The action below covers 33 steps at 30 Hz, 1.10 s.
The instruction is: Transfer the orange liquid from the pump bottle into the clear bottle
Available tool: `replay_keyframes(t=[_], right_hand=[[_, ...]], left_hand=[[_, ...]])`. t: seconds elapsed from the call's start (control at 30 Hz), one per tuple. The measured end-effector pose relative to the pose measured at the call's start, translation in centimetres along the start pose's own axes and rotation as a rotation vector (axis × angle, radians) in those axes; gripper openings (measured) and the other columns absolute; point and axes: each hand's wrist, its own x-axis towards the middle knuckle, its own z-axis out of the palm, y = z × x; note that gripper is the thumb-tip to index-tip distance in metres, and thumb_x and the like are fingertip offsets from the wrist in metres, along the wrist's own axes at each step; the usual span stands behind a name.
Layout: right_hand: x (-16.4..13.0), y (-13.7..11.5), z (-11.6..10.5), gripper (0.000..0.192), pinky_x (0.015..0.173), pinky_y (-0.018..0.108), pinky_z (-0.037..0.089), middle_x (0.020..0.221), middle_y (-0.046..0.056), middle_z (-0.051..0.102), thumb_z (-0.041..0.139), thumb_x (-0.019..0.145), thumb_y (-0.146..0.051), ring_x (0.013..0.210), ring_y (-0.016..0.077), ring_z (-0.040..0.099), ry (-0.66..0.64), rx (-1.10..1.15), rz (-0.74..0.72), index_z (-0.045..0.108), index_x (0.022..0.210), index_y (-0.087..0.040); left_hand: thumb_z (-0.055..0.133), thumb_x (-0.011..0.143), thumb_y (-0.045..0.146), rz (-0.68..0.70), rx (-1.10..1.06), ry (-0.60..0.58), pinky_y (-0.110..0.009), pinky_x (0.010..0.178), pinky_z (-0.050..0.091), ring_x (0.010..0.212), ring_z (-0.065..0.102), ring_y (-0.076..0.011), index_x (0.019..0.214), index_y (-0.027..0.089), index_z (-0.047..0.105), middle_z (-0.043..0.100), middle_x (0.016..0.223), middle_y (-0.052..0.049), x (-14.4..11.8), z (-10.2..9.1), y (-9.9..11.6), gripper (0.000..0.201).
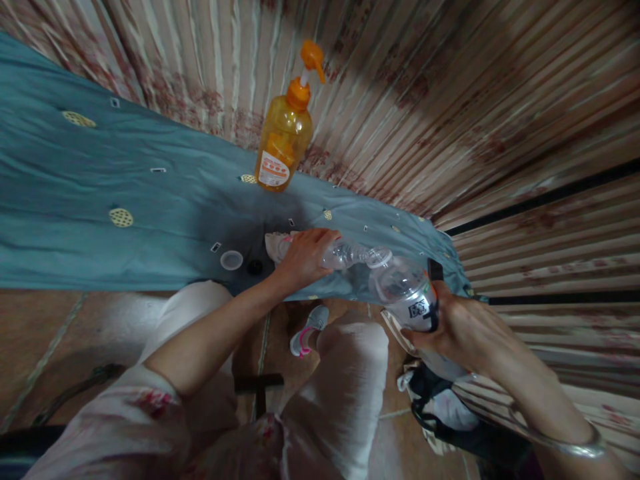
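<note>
Person sitting w/ a blue cloth [100, 180] across the surface in front. Left hand [304, 257] is wrapping fingers round a crumpled clear plastic bottle [350, 253], lying sideways at cloth's near edge. Right hand [463, 330] is gripping a clear jar [405, 290] w/ barcode label, mouth toward bottle. Bottle prob. light, thin, crushable; hold mid-body. Orange pump bottle [284, 137] is standing behind; small white cap [231, 260] nearby.

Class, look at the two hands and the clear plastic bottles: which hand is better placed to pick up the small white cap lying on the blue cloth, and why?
Probably the left hand: it grips a bottle nearest the white cap. The right hand holds another bottle farther away.
</note>
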Motion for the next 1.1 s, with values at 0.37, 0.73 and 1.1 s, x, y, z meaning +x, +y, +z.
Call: replay_keyframes(t=[0.37, 0.73, 1.1], right_hand=[[-0.13, 0.29, 0.21, 0.051, 0.050, 0.030, 0.036, 0.062, 0.008, 0.070, 0.066, 0.073, -0.051, 0.061, 0.0310, 0.071, 0.043, 0.010, -0.034, 0.056, 0.107, -0.014], [-0.10, 0.12, -0.07, 0.055, 0.053, 0.031, 0.039, 0.067, 0.012, 0.073, 0.067, 0.075, -0.052, 0.069, 0.0353, 0.074, 0.007, -0.019, -0.016, 0.055, 0.111, -0.013], [-0.15, 0.26, 0.15, 0.048, 0.051, 0.030, 0.036, 0.064, 0.009, 0.071, 0.065, 0.074, -0.053, 0.066, 0.0321, 0.073, 0.058, -0.027, -0.045, 0.059, 0.104, -0.015]], left_hand=[[0.081, 0.071, 0.020, -0.001, 0.017, 0.010, -0.045, 0.101, 0.049, 0.119, 0.063, -0.0306, 0.128, 0.021, 0.056, 0.068, 0.127, -0.011, 0.02, 0.08, 0.05, 0.062], [0.078, 0.073, 0.020, -0.013, 0.008, -0.017, -0.048, 0.102, 0.049, 0.121, 0.062, -0.0319, 0.129, 0.021, 0.055, 0.066, 0.129, -0.012, 0.05, -0.09, 0.06, 0.061], [0.075, 0.078, 0.023, 0.000, 0.006, 0.008, -0.046, 0.101, 0.050, 0.119, 0.064, -0.0305, 0.127, 0.022, 0.057, 0.069, 0.126, -0.011, 0.02, 0.00, 0.09, 0.053]])
